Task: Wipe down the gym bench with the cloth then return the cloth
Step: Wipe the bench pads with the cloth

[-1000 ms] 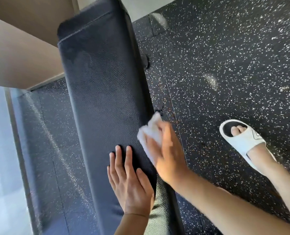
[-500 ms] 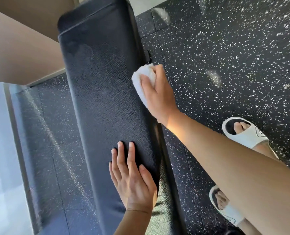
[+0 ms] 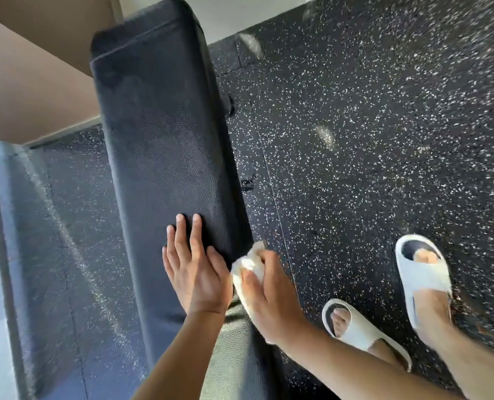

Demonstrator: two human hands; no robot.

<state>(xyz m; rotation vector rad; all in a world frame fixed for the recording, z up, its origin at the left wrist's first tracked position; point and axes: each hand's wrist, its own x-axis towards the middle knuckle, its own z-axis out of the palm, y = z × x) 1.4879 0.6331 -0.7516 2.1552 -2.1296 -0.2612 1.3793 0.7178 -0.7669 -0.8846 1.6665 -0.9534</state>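
The bench (image 3: 164, 145) runs from 6 toward 12 o'clock. The left hand (image 3: 195, 269) lies flat on its pad, fingers spread. At its 3 o'clock, the right hand (image 3: 264, 295) grips the cloth (image 3: 247, 262), seemingly pressed against the bench's right edge. Sandals (image 3: 422, 272) stand on the floor (image 3: 355, 125) at 4 o'clock.

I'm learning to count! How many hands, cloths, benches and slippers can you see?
Hands: 2, left hand and right hand
Cloths: 1, white cloth
Benches: 1, black bench
Slippers: 2, near slipper and far slipper
Total: 6
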